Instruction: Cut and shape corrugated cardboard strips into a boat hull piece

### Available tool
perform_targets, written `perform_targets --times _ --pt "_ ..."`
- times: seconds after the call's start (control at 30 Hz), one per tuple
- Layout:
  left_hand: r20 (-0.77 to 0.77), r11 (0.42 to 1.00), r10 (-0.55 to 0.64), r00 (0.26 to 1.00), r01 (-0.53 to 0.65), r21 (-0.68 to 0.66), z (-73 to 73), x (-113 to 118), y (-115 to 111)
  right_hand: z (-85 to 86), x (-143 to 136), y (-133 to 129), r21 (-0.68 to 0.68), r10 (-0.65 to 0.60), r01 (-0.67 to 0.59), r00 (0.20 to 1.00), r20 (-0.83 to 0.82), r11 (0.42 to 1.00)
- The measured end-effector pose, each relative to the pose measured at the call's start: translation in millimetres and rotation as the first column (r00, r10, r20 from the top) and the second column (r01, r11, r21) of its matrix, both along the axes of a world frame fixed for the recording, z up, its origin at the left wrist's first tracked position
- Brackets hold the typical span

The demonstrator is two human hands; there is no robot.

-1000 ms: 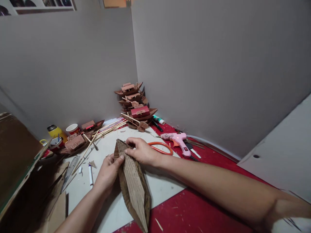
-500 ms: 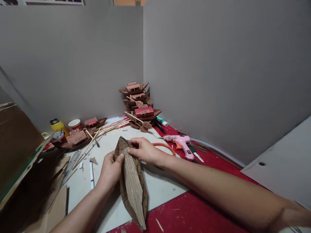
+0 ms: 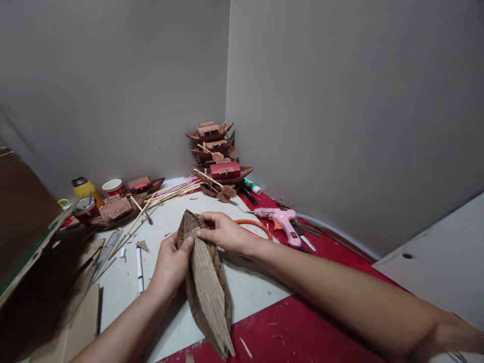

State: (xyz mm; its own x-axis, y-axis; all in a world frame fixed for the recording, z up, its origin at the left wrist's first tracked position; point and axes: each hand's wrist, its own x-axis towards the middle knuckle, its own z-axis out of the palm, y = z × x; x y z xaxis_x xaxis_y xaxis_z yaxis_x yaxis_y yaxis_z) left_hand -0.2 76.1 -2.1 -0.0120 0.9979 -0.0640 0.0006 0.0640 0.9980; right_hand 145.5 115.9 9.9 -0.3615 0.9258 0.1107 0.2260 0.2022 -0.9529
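Note:
A long brown cardboard boat hull (image 3: 207, 282), pointed at both ends, lies lengthwise toward me over the white board. Inside it is a ridged cardboard strip (image 3: 208, 287). My left hand (image 3: 172, 262) grips the hull's left edge near the far tip, thumb on the strip. From the right, my right hand (image 3: 223, 233) pinches the far end, its thumb close to the left one and its fingers over the right edge. The fingers of both hands are partly hidden behind the cardboard.
Finished boat models (image 3: 225, 171) are stacked in the corner. A pink glue gun (image 3: 282, 220) and orange ring (image 3: 260, 225) lie right; a white pen (image 3: 139, 269), sticks (image 3: 172, 194), cups (image 3: 113, 187), a yellow bottle (image 3: 86, 189) and cardboard (image 3: 85, 312) are left.
The view has shifted slightly. Both hands keep their hold on the hull, and the near end of the hull and strip has swung a little to the right.

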Motion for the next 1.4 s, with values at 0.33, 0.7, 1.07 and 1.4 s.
perform_targets --times 0.33,0.7,1.07,1.4 --pt "0.054 0.997 -0.032 0.998 0.035 -0.070 -0.8 0 -1 5.6 0 -3 0.067 -0.063 0.061 0.998 0.015 0.996" --pt "0.004 1.000 -0.002 1.000 0.002 0.003 -5.7 0 1 0.9 0 -6 0.608 -0.246 0.155 0.967 0.070 0.779" --pt "-0.065 0.991 0.079 0.995 -0.071 0.115 -3.2 8 -2 4.9 -3 -11 0.701 -0.226 0.030 0.956 0.188 0.712" --pt "-0.091 0.984 0.069 0.993 -0.053 0.171 -1.3 8 -4 10.2 -1 -6 0.669 -0.164 0.028 0.976 0.141 0.742"
